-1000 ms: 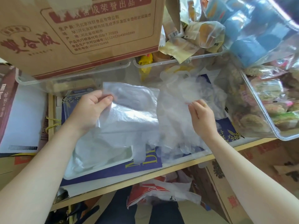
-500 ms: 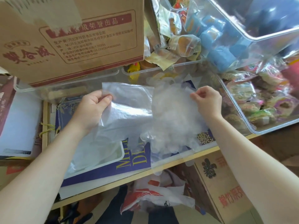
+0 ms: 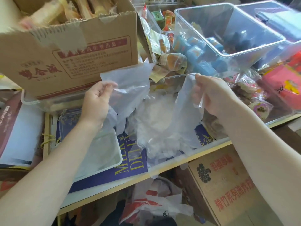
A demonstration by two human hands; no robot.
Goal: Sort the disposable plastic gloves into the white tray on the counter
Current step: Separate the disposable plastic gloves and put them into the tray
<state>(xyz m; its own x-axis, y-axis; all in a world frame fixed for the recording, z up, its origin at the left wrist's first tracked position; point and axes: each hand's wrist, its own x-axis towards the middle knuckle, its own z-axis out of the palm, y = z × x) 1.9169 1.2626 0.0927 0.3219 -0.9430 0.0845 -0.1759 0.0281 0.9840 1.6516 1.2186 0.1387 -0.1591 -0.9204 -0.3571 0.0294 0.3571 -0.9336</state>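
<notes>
Clear plastic gloves (image 3: pixel 156 128) hang above the desk (image 3: pixel 162 170), right of the white tray (image 3: pixel 112 162). The left hand (image 3: pixel 96 101) pinches one sheet (image 3: pixel 130 88); the right hand (image 3: pixel 211 95) grips another, near a cardboard box (image 3: pixel 73 51).

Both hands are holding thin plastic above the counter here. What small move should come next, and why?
Probably lower the left hand and lay its glove into the white tray. That hand already pinches one glove, held up just above the tray, which holds a few gloves. The right hand grips another glove over the loose pile, so it can wait.
</notes>
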